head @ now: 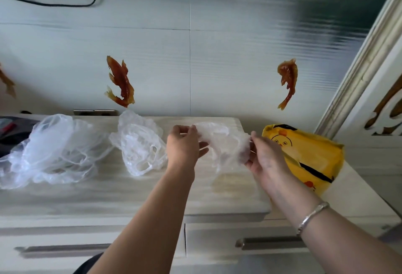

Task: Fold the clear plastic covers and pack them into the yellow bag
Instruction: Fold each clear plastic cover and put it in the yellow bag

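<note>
A: Both hands pinch one clear cover (224,143): left hand (185,145) on its left edge, right hand (264,154) on its right, held above the countertop (152,188).

B: Progress?

A: Early, I'd judge. Two loose cover piles (54,149) (139,143) lie unfolded to the left. Yellow bag (309,156) lies at the counter's right end; contents not visible.

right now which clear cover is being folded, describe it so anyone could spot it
On the pale countertop, just left of the yellow bag, the cover is stretched between the left hand and right hand. Unlike the two other clear heaps lying loose further left, it is held up.
</note>
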A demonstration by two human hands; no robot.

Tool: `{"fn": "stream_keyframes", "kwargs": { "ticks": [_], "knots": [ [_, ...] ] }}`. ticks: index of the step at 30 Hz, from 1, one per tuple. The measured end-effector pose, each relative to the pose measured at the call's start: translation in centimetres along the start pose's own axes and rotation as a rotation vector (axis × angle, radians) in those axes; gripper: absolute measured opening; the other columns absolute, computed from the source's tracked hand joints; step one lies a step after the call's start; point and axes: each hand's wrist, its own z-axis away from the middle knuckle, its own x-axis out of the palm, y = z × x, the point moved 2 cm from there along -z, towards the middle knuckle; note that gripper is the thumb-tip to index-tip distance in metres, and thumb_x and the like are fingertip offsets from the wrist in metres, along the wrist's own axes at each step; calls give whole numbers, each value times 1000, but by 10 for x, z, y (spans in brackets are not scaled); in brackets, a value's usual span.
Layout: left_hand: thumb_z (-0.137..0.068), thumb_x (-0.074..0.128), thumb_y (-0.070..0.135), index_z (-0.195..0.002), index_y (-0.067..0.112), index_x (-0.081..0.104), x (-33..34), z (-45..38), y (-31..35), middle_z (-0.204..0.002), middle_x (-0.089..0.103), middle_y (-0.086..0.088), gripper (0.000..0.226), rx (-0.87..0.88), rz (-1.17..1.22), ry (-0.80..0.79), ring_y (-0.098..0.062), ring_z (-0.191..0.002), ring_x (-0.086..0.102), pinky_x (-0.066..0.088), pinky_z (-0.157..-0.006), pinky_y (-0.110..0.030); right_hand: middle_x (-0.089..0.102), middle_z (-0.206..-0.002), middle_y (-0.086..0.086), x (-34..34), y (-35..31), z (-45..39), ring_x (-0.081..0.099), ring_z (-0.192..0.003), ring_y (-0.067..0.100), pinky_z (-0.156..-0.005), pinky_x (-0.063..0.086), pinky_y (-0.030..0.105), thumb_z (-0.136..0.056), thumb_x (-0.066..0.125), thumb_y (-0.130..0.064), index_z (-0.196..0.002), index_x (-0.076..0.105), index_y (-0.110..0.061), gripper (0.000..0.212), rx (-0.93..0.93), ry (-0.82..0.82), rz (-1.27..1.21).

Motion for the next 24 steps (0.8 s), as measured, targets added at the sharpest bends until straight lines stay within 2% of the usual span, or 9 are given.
{"fn": "stream_keyframes", "kwargs": {
  "ticks": [2,3,5,9,12,16,19,21,24],
  "knots": [
    [-98,49,20,-99,7,52,0,1,0,-84,60,-4,13,65,-73,33,-16,-57,62,58,-56,-25,67,-86,11,1,1,0,64,-76,25,-67,54,36,-99,52,-23,-83,62,-8,24,-19,17,50],
    [-98,50,22,-98,8,52,1,2,1,-81,60,-2,14,104,-125,46,-14,-54,59,56,-55,-25,68,-91,14,3,0,-1,67,-82,28,-74,55,41,-97,55,-27,-86,63,-7,25,-13,12,65],
    [-97,52,26,-95,12,53,2,3,2,-72,62,4,13,193,-228,66,-7,-49,55,53,-57,-26,72,-99,15,4,1,-2,69,-93,32,-88,54,48,-92,60,-43,-97,67,-2,41,47,-21,88],
    [-93,57,29,-85,19,55,5,5,4,-56,57,3,13,345,-283,64,-11,-46,48,42,-55,-29,74,-101,11,6,8,2,69,-99,29,-93,52,42,-81,52,-70,-103,72,-9,68,330,-277,194],
    [-92,59,30,-85,17,58,7,4,6,-65,58,-4,15,310,-224,10,-15,-57,49,41,-58,-30,72,-105,10,5,13,1,67,-101,29,-93,49,40,-80,60,-62,-101,72,-12,55,417,-387,253],
    [-89,64,27,-81,11,63,9,3,9,-69,61,-4,18,244,-124,-104,-18,-66,53,44,-62,-29,70,-84,7,7,11,5,64,-77,23,-72,51,32,-89,59,-31,-88,70,-11,23,409,-437,258],
    [-89,65,25,-83,9,67,6,0,8,-67,61,-2,17,234,-158,-93,-14,-62,54,44,-49,-19,68,-93,9,7,7,1,64,-82,23,-82,49,36,-91,58,-19,-106,67,-7,22,329,-429,99],
    [-89,66,23,-81,8,68,2,-3,7,-62,62,3,16,194,-140,-75,-13,-58,57,45,-45,-17,68,-94,11,5,1,-1,68,-81,23,-87,51,38,-94,55,-19,-104,64,-6,19,311,-416,-82],
    [-89,66,22,-84,5,69,-2,-7,6,-66,59,-3,18,170,-199,-56,-10,-56,55,43,-40,-15,70,-86,13,0,-8,-7,69,-69,19,-67,58,28,-97,50,-14,-97,63,0,19,268,-372,-323]
  ]
}}
